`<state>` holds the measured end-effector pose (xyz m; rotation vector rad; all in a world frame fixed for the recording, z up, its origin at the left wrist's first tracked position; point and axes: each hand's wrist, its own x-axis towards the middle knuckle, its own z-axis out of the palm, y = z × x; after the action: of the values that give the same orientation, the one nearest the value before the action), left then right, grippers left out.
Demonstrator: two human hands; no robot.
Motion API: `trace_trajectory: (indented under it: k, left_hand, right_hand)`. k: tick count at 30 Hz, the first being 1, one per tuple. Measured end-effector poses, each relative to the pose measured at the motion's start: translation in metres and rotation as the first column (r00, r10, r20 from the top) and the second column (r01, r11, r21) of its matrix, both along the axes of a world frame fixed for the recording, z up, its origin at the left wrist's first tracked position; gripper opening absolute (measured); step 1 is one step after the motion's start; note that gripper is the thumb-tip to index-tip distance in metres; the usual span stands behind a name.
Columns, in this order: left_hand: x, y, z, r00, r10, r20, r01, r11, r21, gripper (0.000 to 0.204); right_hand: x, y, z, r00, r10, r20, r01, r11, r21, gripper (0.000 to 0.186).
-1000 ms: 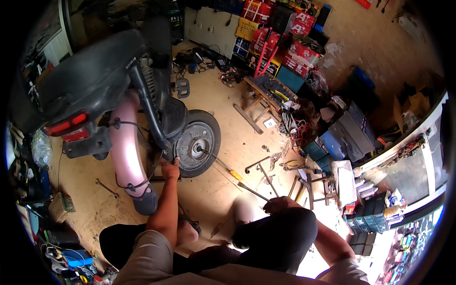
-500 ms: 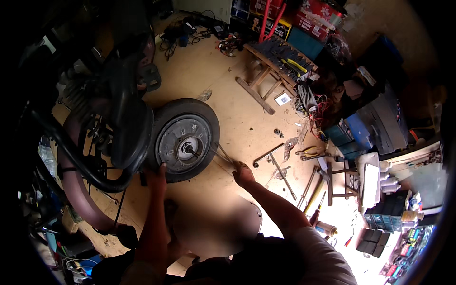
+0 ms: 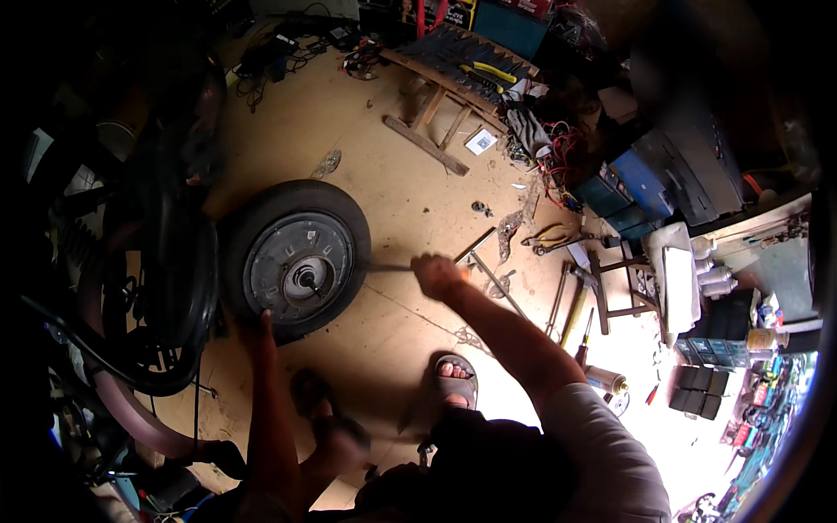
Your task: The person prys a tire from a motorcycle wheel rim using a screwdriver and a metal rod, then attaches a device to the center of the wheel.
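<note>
My left hand (image 3: 263, 328) grips the lower edge of a black-tyred wheel (image 3: 333, 240) with a dark grey hub (image 3: 277, 257) and a protruding axle (image 3: 307, 279). Beside it on the left is the dark scooter body (image 3: 166, 288), with a dusky pink mudguard (image 3: 126, 410). My right hand (image 3: 436, 277), blurred by motion, is closed on a long thin metal tool (image 3: 391, 268) that reaches to the tyre's right side; its tip is too unclear to tell whether it touches. My sandalled foot (image 3: 453, 379) rests on the floor between my arms.
A wooden rack with yellow-handled pliers (image 3: 493, 71) stands behind. On the right lie a T-bar (image 3: 493, 277), pliers (image 3: 545, 240), a hammer (image 3: 582, 270) and a screwdriver (image 3: 586, 336). Blue-grey cases (image 3: 663, 183) and a small wooden stand (image 3: 623, 305) are at right; cables (image 3: 279, 61) lie behind.
The view has shifted. The wheel shows farther left and more fully beside the scooter. My right hand has risen from near my knee to the wheel's right, carrying the tool more level.
</note>
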<state>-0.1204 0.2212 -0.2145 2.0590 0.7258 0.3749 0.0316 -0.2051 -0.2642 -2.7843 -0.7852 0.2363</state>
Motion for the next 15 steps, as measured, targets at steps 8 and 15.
trace_trajectory:
  k: [8, 15]
  left_hand:
    - [-0.017, 0.031, -0.028, 0.997, 0.040, 0.066, -0.057, 0.962, 0.268, 0.089]
    - [-0.003, -0.007, -0.011, 0.995, 0.035, -0.095, -0.027, 0.996, 0.079, 0.086]
  right_hand:
    - [-0.225, 0.023, -0.002, 0.763, 0.403, -0.505, -0.058, 0.822, 0.567, 0.018]
    - [-0.125, -0.221, 0.012, 0.940, -0.256, -0.227, 0.308, 0.923, 0.232, 0.017]
